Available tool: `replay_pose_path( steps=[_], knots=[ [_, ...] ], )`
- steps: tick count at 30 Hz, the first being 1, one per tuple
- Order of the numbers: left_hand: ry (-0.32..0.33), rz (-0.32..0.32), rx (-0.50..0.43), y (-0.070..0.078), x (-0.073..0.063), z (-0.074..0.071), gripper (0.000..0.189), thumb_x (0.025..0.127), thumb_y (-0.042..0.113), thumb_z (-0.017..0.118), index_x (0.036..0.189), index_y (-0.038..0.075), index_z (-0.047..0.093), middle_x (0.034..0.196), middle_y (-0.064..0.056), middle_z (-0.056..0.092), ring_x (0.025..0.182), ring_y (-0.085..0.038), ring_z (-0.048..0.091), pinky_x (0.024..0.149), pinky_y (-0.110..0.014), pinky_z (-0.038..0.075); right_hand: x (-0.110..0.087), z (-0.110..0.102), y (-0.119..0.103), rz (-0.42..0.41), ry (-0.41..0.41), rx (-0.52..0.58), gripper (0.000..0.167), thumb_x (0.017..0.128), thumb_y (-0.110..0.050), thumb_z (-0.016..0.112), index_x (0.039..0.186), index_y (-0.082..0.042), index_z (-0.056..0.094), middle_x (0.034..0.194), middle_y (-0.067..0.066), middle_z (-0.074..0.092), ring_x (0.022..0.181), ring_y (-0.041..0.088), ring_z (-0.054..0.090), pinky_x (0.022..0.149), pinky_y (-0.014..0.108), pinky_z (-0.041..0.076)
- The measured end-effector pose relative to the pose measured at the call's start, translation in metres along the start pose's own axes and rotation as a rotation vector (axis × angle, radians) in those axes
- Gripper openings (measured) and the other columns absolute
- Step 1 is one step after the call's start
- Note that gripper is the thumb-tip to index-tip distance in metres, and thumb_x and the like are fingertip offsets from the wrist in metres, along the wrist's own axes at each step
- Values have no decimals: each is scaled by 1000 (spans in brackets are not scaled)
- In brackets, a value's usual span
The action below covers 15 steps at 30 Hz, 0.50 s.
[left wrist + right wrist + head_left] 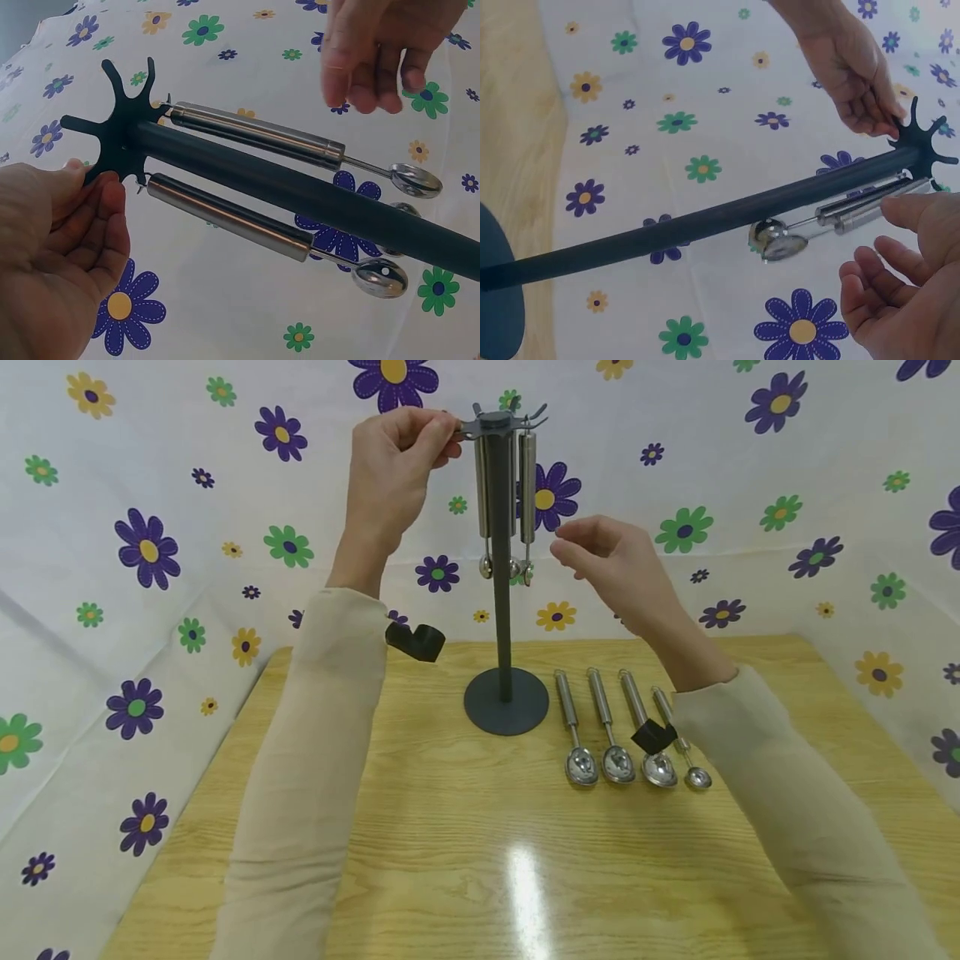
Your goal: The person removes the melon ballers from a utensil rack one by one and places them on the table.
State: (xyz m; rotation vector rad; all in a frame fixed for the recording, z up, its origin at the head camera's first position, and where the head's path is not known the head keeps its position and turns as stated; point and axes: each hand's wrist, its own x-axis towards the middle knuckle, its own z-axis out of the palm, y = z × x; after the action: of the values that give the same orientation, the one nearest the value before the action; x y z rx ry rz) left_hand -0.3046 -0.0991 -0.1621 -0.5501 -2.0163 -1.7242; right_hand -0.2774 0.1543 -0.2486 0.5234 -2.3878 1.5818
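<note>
Left hand (pixel 388 472) pinches hook arm (pixel 472 430) of stand (pixel 501 568), likely steadying it. Right hand (pixel 615 564) holds nothing, fingers loosely bent, near hanging scoops (pixel 527 485). Stand upright on counter (pixel 420 860); four loose scoops (pixel 618 764) rowed beside it, perhaps for easy reach. Only head view shows row; left-wrist view better shows handle loops (pixel 144 178) hooked on stand.

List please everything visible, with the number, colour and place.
stand: 1, dark grey, on table
hanging spoons: 3, silver, on stand
lying spoons: 4, silver, on table, right of stand
table: 1, yellowish wood, below stand
cloth: at least 1, white with coloured flowers, behind and beside table
wrist devices: 2, black, by the sleeves
sleeves: 2, beige, above table
left hand: 1, bare, gripping stand's top
right hand: 1, bare, near hanging spoons
</note>
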Motion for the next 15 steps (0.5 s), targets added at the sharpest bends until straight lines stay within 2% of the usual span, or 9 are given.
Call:
replay_pose_path(
  steps=[7,15],
  knots=[
    [25,-18,-41,0,-2,1,21,103,10,64,114,-5,72,96,-7,70,95,-20,65,96,-23,53,19,13,-14,-33,66,117,34,103,-21,67,130,-2,65,118,7,66,98,20,58,83,25,51],
    [57,-47,-85,1,-6,6,21,103,11,66,114,-5,73,94,-6,69,97,-18,65,97,-22,51,34,28,-17,-83,95,282,28,100,-9,69,125,3,66,109,6,66,92,21,58,80,26,51]
  ],
)
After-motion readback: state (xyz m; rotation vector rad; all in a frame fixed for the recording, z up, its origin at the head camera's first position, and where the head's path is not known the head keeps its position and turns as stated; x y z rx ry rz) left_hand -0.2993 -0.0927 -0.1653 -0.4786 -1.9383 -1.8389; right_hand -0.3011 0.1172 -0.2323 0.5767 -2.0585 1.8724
